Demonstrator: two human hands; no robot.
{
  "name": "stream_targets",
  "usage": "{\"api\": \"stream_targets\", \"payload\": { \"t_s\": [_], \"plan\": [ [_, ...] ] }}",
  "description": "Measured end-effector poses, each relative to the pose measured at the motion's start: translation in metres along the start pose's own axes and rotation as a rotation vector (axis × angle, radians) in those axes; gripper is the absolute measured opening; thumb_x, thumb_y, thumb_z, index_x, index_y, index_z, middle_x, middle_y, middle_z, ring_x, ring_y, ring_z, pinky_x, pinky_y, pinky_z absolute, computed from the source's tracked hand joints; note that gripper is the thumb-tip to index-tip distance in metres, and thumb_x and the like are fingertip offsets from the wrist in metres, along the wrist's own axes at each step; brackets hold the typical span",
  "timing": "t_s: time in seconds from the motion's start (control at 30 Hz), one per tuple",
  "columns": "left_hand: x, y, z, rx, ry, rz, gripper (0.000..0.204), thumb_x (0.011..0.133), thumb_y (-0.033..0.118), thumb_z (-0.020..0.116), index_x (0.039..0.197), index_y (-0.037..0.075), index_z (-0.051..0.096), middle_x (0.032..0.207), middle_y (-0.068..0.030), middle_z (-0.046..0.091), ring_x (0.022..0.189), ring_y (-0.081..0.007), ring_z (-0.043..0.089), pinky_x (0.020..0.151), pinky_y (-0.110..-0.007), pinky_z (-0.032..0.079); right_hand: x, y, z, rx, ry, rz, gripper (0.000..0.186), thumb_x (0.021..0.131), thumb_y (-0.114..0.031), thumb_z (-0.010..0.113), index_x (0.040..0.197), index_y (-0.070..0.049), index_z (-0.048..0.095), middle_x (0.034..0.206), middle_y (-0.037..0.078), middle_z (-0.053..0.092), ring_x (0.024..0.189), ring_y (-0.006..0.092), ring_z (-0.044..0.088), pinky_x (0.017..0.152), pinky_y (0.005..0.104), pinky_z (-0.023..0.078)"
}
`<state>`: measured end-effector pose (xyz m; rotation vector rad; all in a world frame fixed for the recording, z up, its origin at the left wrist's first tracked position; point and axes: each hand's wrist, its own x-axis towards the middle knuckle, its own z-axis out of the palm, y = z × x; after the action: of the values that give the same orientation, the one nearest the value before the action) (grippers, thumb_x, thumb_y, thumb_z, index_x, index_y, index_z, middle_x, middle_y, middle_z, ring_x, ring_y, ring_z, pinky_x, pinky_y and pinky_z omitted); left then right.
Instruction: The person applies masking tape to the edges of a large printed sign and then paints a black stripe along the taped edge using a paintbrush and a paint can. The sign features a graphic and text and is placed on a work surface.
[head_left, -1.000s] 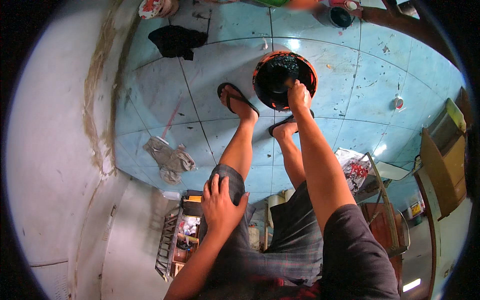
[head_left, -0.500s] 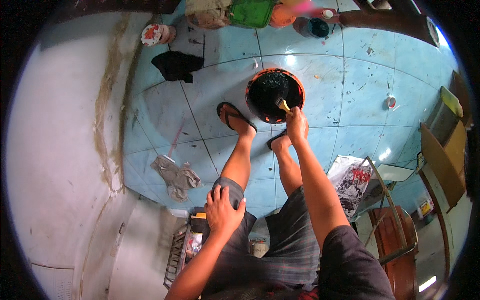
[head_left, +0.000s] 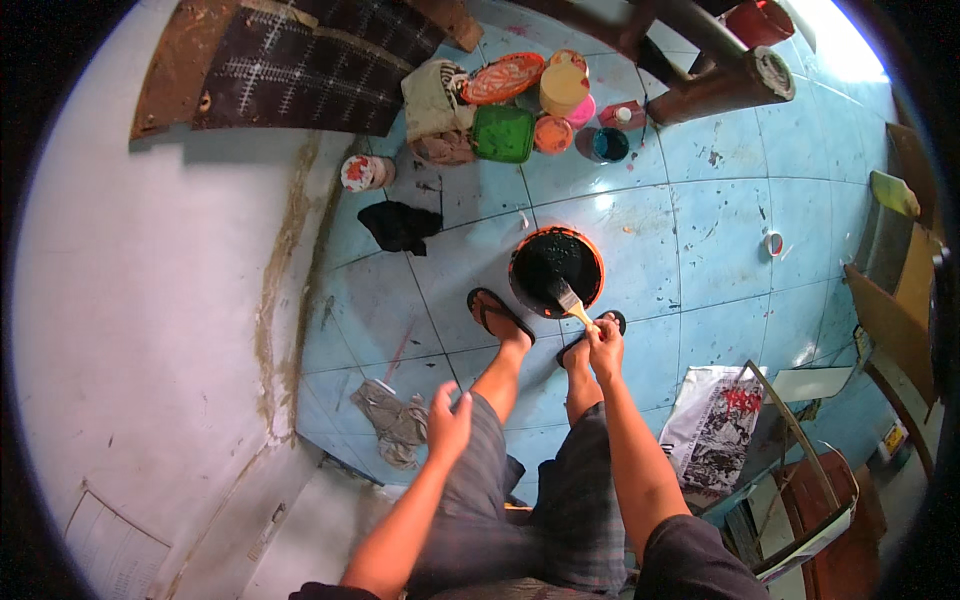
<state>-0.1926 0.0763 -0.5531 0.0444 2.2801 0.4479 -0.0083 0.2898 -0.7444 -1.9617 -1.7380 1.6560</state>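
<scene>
An orange bucket (head_left: 602, 265) with black paint (head_left: 550, 262) inside stands on the tiled floor in front of my feet. My right hand (head_left: 606, 350) is closed round the pale yellow handle of a paintbrush (head_left: 572, 303). The brush slants over the bucket's near rim, its metal band showing and its bristle end down toward the dark paint. Whether the tips dip into the paint is hard to make out. Beside my left knee, my left hand (head_left: 449, 425) hangs in the air, holding nothing, thumb and fingers apart.
Several paint tubs, a green lid (head_left: 503, 134) and a cup of dark liquid (head_left: 609, 145) stand at the back. A black cloth (head_left: 398, 228) and a grey rag (head_left: 390, 420) lie to the left. A stained white sheet (head_left: 715, 425) and a metal frame (head_left: 795, 430) are at right.
My left hand has lifted off my left knee. The brush has drawn back toward me, showing more of itself. The view has shifted, bringing more of the far tubs into sight.
</scene>
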Motion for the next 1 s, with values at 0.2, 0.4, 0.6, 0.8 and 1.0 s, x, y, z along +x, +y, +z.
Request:
{"api": "stream_targets", "payload": {
  "t_s": [0.2, 0.4, 0.6, 0.8, 1.0],
  "plan": [
    [0.197, 0.123, -0.056, -0.701, -0.142, 0.029, 0.034, 0.094, 0.031, 0.055, 0.115, 0.005, 0.054, 0.109, -0.0060, 0.059, 0.097, -0.0136, 0.056, 0.085, -0.031, 0.045, -0.016, -0.014, -0.024, 0.063, -0.027, 0.021, 0.017, 0.085, -0.011, 0.066, 0.096, 0.001, 0.061, 0.085, 0.008, 0.063, 0.078, 0.0136, 0.058, 0.073, 0.0269, 0.048],
    [0.430, 0.221, 0.015, -1.044, -0.530, 0.004, 0.028, 0.094, 0.026, 0.052, 0.113, 0.006, 0.049, 0.099, -0.0135, 0.059, 0.080, -0.0196, 0.059, 0.071, -0.031, 0.051, -0.009, -0.020, -0.019, 0.190, -0.039, 0.039, 0.014, 0.086, -0.008, 0.065, 0.096, 0.001, 0.061, 0.083, 0.003, 0.061, 0.076, 0.0098, 0.054, 0.071, 0.0244, 0.046],
    [0.590, 0.261, 0.047, -0.992, -0.296, 0.306, 0.016, 0.090, 0.021, 0.057, 0.099, 0.008, 0.058, 0.091, -0.0079, 0.062, 0.077, -0.0201, 0.060, 0.063, -0.029, 0.050, 0.001, -0.030, 0.021, 0.339, -0.074, 0.141, 0.016, 0.088, -0.005, 0.063, 0.102, 0.001, 0.058, 0.086, 0.001, 0.060, 0.078, 0.0083, 0.054, 0.072, 0.0222, 0.044],
    [0.556, 0.304, 0.068, -0.857, -0.101, -0.237, 0.015, 0.090, 0.021, 0.054, 0.098, 0.009, 0.059, 0.087, -0.0080, 0.061, 0.065, -0.0169, 0.056, 0.049, -0.028, 0.042, -0.011, -0.027, 0.021, 0.275, -0.004, 0.275, 0.016, 0.088, -0.005, 0.063, 0.101, 0.001, 0.058, 0.088, 0.000, 0.060, 0.078, 0.0074, 0.054, 0.071, 0.0219, 0.044],
    [0.625, 0.283, 0.048, -0.678, -0.257, -0.207, 0.020, 0.090, 0.028, 0.057, 0.084, 0.009, 0.058, 0.070, -0.0029, 0.056, 0.048, -0.0075, 0.040, 0.039, -0.023, 0.028, -0.003, -0.034, 0.030, 0.338, -0.021, 0.257, 0.015, 0.088, -0.005, 0.063, 0.101, 0.001, 0.059, 0.089, 0.001, 0.061, 0.078, 0.0072, 0.054, 0.071, 0.0221, 0.044]
  ]
}}
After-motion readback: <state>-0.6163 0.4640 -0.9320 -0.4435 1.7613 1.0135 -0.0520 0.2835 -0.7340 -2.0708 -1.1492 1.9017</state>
